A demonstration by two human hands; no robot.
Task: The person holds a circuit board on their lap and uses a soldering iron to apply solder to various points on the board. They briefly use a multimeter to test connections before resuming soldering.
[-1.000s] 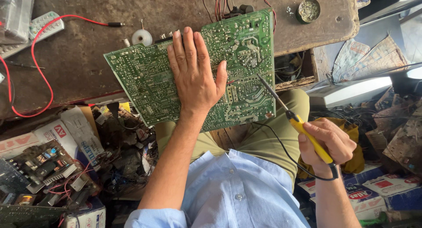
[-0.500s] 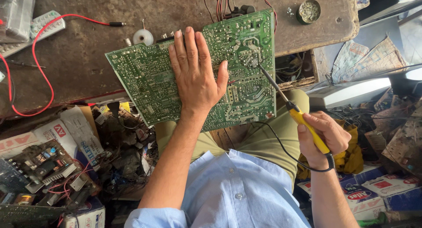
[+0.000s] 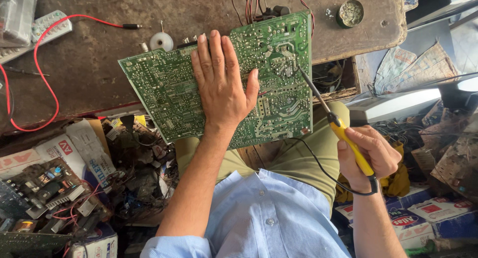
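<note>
A large green circuit board (image 3: 164, 91) lies solder side up on a worn brown workbench (image 3: 89, 64), its near edge hanging over my lap. My left hand (image 3: 221, 86) presses flat on the board's middle, fingers spread. My right hand (image 3: 368, 156) grips a yellow-handled soldering iron (image 3: 343, 133). Its thin metal tip touches the board near the right edge. A black cord runs from the handle down across my lap.
A red test lead (image 3: 45, 64) curls over the bench at left beside a white remote control (image 3: 42, 29). A small solder spool (image 3: 162, 40) and a round tin (image 3: 350, 12) sit by the board. Boxes and loose electronic parts (image 3: 59, 183) crowd the floor.
The soldering iron's tip has slid up along the board's right side. My right hand rose slightly with it. My left hand has stayed flat on the board.
</note>
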